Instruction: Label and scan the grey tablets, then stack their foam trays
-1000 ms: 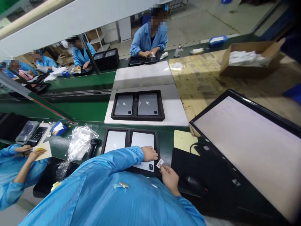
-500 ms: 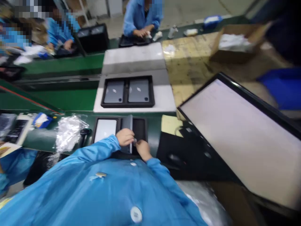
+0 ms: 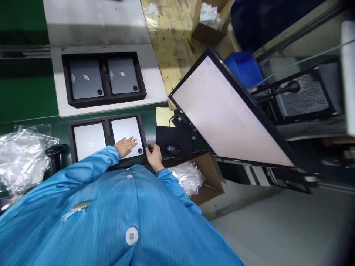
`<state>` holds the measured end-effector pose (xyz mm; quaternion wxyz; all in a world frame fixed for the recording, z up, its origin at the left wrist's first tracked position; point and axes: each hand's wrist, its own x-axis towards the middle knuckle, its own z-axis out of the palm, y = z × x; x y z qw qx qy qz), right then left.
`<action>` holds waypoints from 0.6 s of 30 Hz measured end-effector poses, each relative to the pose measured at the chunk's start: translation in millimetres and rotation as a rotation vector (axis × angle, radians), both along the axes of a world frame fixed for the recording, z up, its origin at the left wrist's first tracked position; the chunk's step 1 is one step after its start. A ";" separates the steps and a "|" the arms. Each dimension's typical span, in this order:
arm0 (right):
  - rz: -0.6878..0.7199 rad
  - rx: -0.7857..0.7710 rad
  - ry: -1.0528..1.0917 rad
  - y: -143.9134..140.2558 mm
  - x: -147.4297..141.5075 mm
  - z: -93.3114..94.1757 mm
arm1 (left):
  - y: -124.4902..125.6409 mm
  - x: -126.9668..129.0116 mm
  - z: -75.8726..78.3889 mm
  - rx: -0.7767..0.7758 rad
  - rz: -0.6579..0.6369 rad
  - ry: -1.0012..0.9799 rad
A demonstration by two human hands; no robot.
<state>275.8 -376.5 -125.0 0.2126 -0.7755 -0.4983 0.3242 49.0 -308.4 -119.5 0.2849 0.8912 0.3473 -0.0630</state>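
Note:
A silver tablet (image 3: 125, 130) lies back up in the right compartment of a black tray (image 3: 108, 130), its camera block at the lower right corner. My left hand (image 3: 126, 147) rests on that tablet with its fingers spread. At the tray's right edge, my right hand (image 3: 154, 157) has curled fingers; whatever is between them, if anything, cannot be made out. The left compartment holds another silver tablet (image 3: 89, 140). Beyond, a second black tray (image 3: 104, 75) carries two dark grey tablets on a white board (image 3: 152, 83).
To the right stands a large tilted monitor (image 3: 233, 114), with a mouse (image 3: 172, 149) on a black mat (image 3: 163, 135) before it. Clear plastic bags (image 3: 23, 157) and a black handheld scanner (image 3: 55, 157) lie at left. An open carton (image 3: 210, 177) with plastic sits low right.
The tablet that stood on edge in my left hand now lies flat in the right compartment. My left hand has opened onto it; my right hand has moved to the tray's right edge. The view has turned right.

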 end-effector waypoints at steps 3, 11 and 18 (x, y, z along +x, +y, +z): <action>0.019 -0.068 0.034 -6.9 -6.1 -8.4 | -33.9 -49.9 12.2 0.091 0.297 -0.060; -0.047 -0.173 0.068 12.3 -17.6 -18.7 | -121.6 -165.5 40.9 -0.153 1.686 0.307; -0.107 -0.068 0.325 32.5 8.6 8.3 | -100.8 -171.0 72.2 -0.469 1.715 0.146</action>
